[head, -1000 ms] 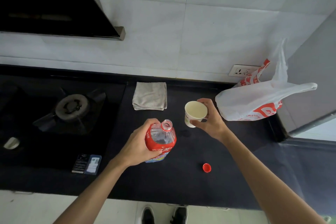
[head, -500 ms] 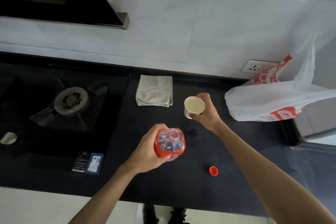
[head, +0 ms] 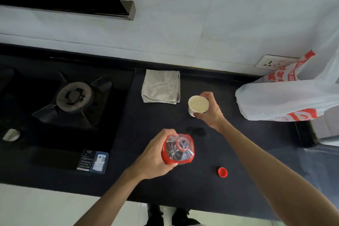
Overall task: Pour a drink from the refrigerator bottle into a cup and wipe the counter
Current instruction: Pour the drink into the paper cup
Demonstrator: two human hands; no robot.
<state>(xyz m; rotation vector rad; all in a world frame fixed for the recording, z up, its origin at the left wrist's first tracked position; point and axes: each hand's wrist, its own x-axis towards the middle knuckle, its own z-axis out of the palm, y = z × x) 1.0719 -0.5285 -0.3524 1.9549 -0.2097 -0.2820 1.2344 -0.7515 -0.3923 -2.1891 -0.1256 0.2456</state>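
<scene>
**Asker:** What's the biggest thing in front of you?

**Me:** The black tabletop. A gas hob is sunk into its left part. The white tiled wall closes off the back, and the front edge passes under both my forearms.

**Asker:** What takes up room on the right?

**Me:** A white plastic bag with red print is slumped at the right end, up against the wall. There is a bare strip of tabletop between it and my right hand.

**Asker:** And at the back?

**Me:** A folded grey cloth lies flat near the back edge, just right of the hob's rim. It sits close to the cup but apart from it.

**Asker:** Where's the bottle?

**Me:** My left hand is wrapped round the red-labelled bottle, with the fingers curled about its body. It is uncapped, its mouth points up towards me, and it is over the front middle of the tabletop. I can't tell whether its base rests on the surface.

**Asker:** And the cup?

**Me:** My right hand grips the paper cup by its wall, thumb on the near side and fingers on the far side, mouth up. It is beyond the bottle and a little to the right, and the two don't touch. A small wet patch lies on the tabletop between them.

**Asker:** What's the smallest thing?

**Me:** The red cap lies alone towards the front edge, right of the bottle and just left of my right forearm, with open tabletop around it.
</scene>
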